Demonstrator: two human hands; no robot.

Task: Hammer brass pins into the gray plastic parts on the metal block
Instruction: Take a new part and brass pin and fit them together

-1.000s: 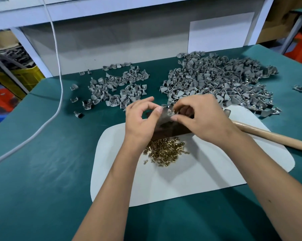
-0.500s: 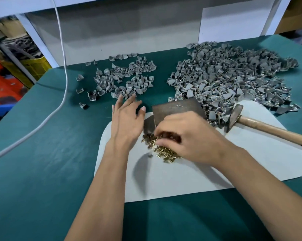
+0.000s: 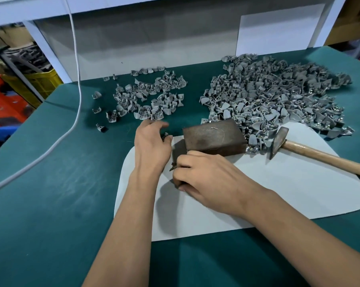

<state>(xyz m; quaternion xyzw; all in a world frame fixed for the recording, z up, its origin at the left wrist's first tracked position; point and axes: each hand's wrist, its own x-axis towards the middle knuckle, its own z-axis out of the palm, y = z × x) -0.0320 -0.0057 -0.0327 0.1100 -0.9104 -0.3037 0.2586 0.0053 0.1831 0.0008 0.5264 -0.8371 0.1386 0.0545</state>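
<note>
Both hands work apart: my right hand curls over the brass pins to pick some, while my left hand pinches a gray part beside the bare metal block, ready to load.

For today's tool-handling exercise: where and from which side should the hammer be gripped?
Grip the hammer on its wooden handle, toward the free right end, coming down from above. It lies flat on the white mat, its head beside the metal block and the gray parts.
</note>
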